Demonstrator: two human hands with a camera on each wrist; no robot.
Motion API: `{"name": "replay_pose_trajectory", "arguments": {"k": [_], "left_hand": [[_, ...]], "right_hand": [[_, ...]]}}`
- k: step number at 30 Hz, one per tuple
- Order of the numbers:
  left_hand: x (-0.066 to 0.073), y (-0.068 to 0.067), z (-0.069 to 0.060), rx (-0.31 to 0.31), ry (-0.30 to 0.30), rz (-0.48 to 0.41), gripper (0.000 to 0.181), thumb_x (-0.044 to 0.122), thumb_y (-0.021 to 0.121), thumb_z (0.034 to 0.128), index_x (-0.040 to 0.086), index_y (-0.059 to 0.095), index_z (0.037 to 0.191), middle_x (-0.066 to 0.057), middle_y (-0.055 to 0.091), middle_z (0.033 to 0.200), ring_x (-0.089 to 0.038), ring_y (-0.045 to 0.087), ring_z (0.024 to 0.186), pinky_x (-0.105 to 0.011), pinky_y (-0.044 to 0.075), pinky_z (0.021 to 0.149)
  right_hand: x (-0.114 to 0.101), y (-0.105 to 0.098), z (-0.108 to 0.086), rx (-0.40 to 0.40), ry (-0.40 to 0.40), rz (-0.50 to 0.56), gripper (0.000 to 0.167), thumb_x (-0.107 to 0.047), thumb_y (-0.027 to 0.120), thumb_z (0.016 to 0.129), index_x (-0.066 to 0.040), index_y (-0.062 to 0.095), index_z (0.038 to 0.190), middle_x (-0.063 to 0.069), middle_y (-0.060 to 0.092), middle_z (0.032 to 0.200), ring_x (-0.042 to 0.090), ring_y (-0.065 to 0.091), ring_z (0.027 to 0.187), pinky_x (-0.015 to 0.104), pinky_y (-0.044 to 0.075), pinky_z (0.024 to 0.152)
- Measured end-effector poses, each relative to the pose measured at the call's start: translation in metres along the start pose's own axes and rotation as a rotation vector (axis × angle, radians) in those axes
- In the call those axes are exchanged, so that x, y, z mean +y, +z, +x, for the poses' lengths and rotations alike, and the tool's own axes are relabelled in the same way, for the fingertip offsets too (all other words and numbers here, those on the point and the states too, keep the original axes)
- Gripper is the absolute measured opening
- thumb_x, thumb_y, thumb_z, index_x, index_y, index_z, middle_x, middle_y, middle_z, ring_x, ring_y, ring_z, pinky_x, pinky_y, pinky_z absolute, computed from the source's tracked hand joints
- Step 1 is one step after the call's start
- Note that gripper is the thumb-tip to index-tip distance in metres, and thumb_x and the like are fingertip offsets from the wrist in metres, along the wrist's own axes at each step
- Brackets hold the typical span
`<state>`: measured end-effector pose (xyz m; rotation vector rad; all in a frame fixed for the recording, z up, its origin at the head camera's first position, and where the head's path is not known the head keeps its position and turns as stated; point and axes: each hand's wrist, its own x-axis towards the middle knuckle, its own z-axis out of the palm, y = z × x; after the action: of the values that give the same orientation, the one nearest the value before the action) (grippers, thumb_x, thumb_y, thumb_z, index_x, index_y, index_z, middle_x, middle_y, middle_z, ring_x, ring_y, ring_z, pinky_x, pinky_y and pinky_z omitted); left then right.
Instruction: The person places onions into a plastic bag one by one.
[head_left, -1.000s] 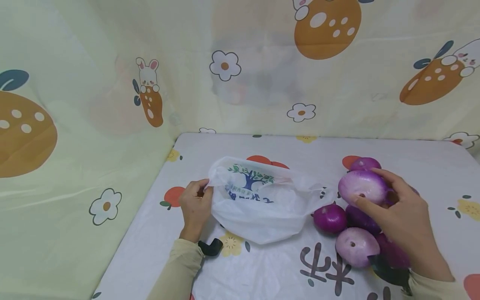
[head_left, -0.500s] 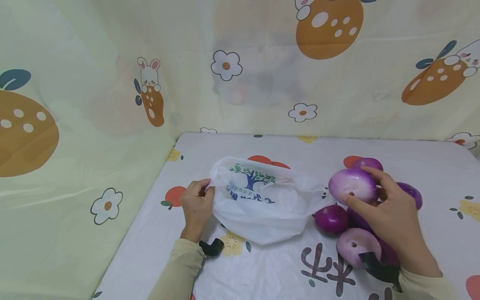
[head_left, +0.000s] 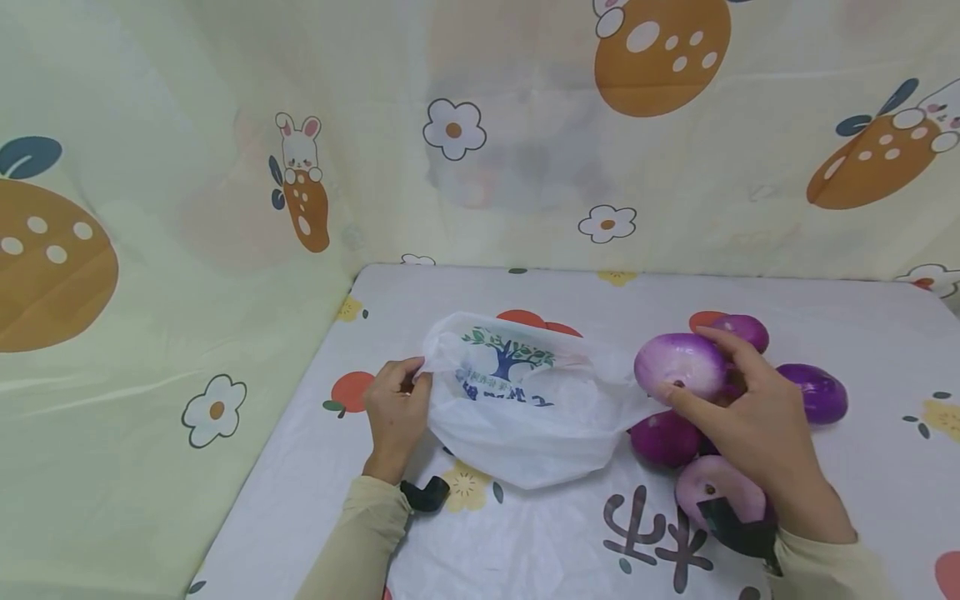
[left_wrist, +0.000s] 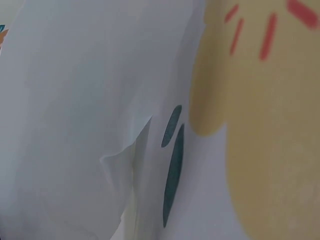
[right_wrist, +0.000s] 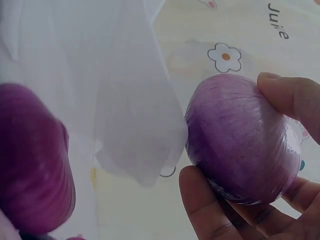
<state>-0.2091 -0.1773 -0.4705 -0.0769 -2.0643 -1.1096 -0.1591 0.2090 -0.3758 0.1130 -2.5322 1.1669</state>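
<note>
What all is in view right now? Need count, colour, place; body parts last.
held red onion: 1, pale purple, in the right hand near the bag's right end
loose red onions: at least 4, purple to pale pink, right side of the table; the hand may hide more
plastic bag: 1, white with green-and-blue tree print, centre
tablecloth: 1, white with fruit and flower prints, under everything
curtain: cream with rabbit-and-carrot prints, behind and at left; panel count unclear
black wrist pieces: 2, black, one per wrist
sleeves: 2, beige, on the forearms
left hand: 1, pinching the bag's left edge
right hand: 1, gripping the onion
</note>
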Motion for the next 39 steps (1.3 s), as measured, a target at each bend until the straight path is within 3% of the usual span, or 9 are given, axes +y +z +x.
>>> {"name": "replay_pose_trajectory", "arguments": {"k": [2, 7, 13, 19, 23, 28, 31, 39], "left_hand": [[0.0, 0.0, 0.0, 0.003, 0.003, 0.002, 0.017, 0.0, 0.07, 0.0904, 0.001, 0.08, 0.104, -0.011, 0.075, 0.09, -0.021, 0.065, 0.068, -0.023, 0.055, 0.063], [0.0, 0.0, 0.0, 0.007, 0.013, 0.003, 0.017, 0.0, 0.07, 0.0897, 0.001, 0.08, 0.103, -0.011, 0.075, 0.089, -0.021, 0.065, 0.068, -0.024, 0.055, 0.063], [0.002, 0.0, 0.001, -0.002, 0.018, 0.002, 0.017, 0.0, 0.07, 0.0896, 0.001, 0.079, 0.104, -0.011, 0.074, 0.09, -0.021, 0.066, 0.069, -0.025, 0.057, 0.064], [0.002, 0.0, 0.002, 0.003, 0.041, 0.002, 0.017, -0.001, 0.07, 0.0882, 0.001, 0.079, 0.102, -0.012, 0.075, 0.09, -0.021, 0.068, 0.069, -0.028, 0.058, 0.063], [0.002, 0.0, 0.002, 0.007, 0.048, -0.003, 0.018, -0.003, 0.07, 0.0869, 0.0, 0.079, 0.101, -0.012, 0.075, 0.09, -0.021, 0.068, 0.068, -0.028, 0.058, 0.062], [0.002, 0.0, 0.001, 0.008, 0.04, -0.007, 0.018, -0.002, 0.07, 0.0863, 0.0, 0.08, 0.101, -0.011, 0.075, 0.089, -0.021, 0.068, 0.068, -0.028, 0.058, 0.062], [0.001, 0.001, 0.001, 0.01, 0.042, -0.001, 0.017, -0.002, 0.07, 0.0864, 0.001, 0.08, 0.1, -0.011, 0.075, 0.088, -0.02, 0.068, 0.067, -0.028, 0.058, 0.062], [0.001, -0.001, 0.0, 0.002, 0.033, 0.006, 0.017, -0.001, 0.07, 0.0871, 0.001, 0.08, 0.101, -0.011, 0.075, 0.09, -0.021, 0.069, 0.069, -0.029, 0.059, 0.063]], "right_hand": [[-0.003, 0.003, 0.0, -0.006, -0.011, 0.006, 0.079, -0.029, 0.092, 0.078, -0.02, 0.057, 0.148, 0.025, 0.067, 0.127, 0.016, 0.061, 0.093, 0.007, 0.042, 0.071], [-0.012, 0.01, 0.002, -0.032, -0.027, 0.022, 0.078, -0.028, 0.092, 0.079, -0.016, 0.057, 0.148, 0.027, 0.065, 0.13, 0.038, 0.064, 0.099, 0.006, 0.041, 0.072], [-0.022, 0.018, 0.003, -0.033, -0.076, 0.007, 0.077, -0.026, 0.093, 0.077, -0.016, 0.06, 0.145, 0.02, 0.071, 0.119, 0.023, 0.065, 0.086, 0.008, 0.047, 0.068], [-0.028, 0.027, 0.005, -0.055, -0.14, 0.021, 0.078, -0.024, 0.093, 0.077, -0.011, 0.058, 0.145, 0.02, 0.068, 0.128, 0.032, 0.07, 0.091, 0.004, 0.046, 0.071], [-0.031, 0.033, 0.006, -0.054, -0.197, -0.021, 0.078, -0.024, 0.093, 0.075, -0.007, 0.06, 0.144, 0.021, 0.068, 0.13, 0.032, 0.069, 0.092, 0.008, 0.048, 0.072], [-0.035, 0.041, 0.007, -0.08, -0.222, -0.05, 0.077, -0.023, 0.092, 0.076, -0.005, 0.06, 0.143, 0.022, 0.066, 0.133, 0.036, 0.068, 0.101, 0.038, 0.06, 0.079], [-0.038, 0.045, 0.007, -0.11, -0.209, -0.056, 0.077, -0.022, 0.092, 0.077, -0.004, 0.058, 0.144, 0.023, 0.065, 0.134, 0.04, 0.067, 0.108, 0.06, 0.058, 0.084], [-0.043, 0.057, 0.006, -0.149, -0.219, -0.073, 0.075, -0.019, 0.091, 0.077, -0.005, 0.059, 0.143, 0.021, 0.067, 0.129, 0.041, 0.066, 0.113, 0.063, 0.055, 0.091]]}}
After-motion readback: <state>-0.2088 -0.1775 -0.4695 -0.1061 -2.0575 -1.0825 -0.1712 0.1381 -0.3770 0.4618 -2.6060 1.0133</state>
